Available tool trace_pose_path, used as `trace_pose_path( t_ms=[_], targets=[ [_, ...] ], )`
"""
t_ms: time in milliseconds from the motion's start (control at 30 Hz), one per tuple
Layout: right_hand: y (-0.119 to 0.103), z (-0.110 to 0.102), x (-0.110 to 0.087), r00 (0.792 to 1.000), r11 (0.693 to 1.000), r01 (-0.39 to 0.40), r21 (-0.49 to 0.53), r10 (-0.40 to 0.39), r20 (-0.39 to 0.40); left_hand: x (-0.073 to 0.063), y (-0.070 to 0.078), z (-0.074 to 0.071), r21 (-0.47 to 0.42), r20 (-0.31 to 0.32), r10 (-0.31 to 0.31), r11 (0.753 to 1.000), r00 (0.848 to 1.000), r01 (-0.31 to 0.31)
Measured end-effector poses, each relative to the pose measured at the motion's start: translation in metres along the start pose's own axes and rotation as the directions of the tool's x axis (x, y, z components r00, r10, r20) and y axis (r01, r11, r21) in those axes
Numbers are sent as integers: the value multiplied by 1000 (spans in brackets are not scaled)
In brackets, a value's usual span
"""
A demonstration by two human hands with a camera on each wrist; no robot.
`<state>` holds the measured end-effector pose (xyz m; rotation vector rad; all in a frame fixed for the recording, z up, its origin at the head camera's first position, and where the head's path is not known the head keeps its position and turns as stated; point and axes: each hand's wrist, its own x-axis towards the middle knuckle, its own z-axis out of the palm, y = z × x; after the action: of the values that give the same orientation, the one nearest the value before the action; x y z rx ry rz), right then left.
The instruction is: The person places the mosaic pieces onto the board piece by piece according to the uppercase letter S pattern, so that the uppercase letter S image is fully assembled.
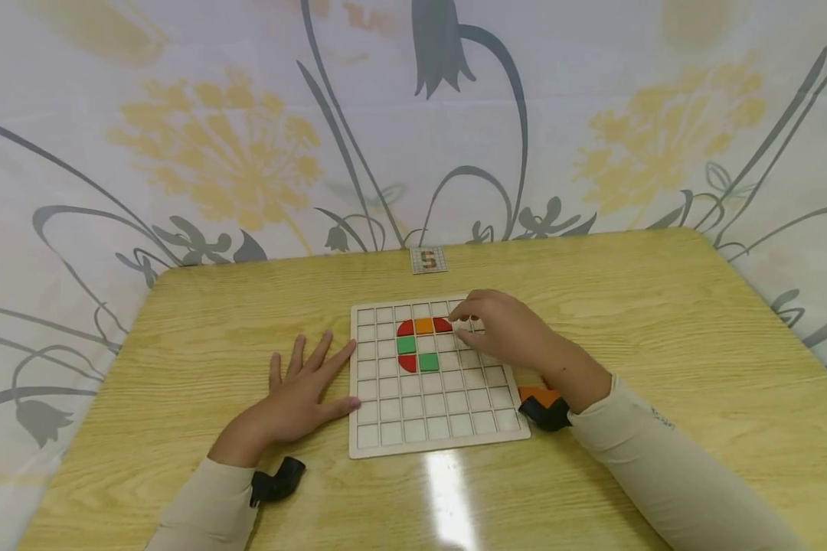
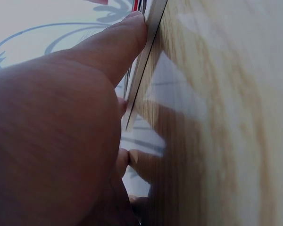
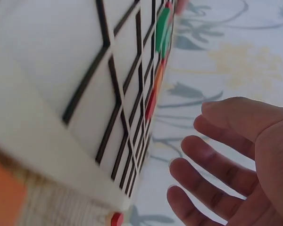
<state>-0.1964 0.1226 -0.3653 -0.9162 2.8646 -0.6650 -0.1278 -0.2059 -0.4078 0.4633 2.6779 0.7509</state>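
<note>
A white grid board lies on the wooden table. In its upper part sit three red rounded-corner tiles, an orange square tile and two green square tiles. My left hand rests with spread fingers beside the board, its thumb and index fingertip touching the left edge. Over the board's upper right is my right hand, its bent fingers close to the upper right red tile. In the right wrist view its thumb and fingers are relaxed, with nothing visible between them.
A small card with a coloured S-shaped pattern on a grid lies behind the board, near the table's back edge. Orange pieces lie right of the board, partly hidden under the right wrist. A floral curtain hangs behind the table.
</note>
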Motion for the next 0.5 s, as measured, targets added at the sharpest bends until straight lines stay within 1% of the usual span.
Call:
trace_pose_path(
  t_ms=[167, 267, 367, 500],
  targets=[
    [15, -9, -5, 996, 998, -54, 14, 55, -65, 0, 4, -2, -4, 8, -6, 1000, 1000, 6],
    [24, -12, -4, 993, 997, -79, 6, 79, -88, -2, 7, -5, -4, 6, -11, 1000, 1000, 11],
    [34, -12, -4, 990, 995, -103, -12, 102, -96, -3, 8, -5, -9, 6, -8, 1000, 1000, 8],
    [45, -11, -4, 989, 991, -131, -35, 128, -73, -4, 8, -5, -19, 6, -1, 1000, 1000, 2]
  ],
)
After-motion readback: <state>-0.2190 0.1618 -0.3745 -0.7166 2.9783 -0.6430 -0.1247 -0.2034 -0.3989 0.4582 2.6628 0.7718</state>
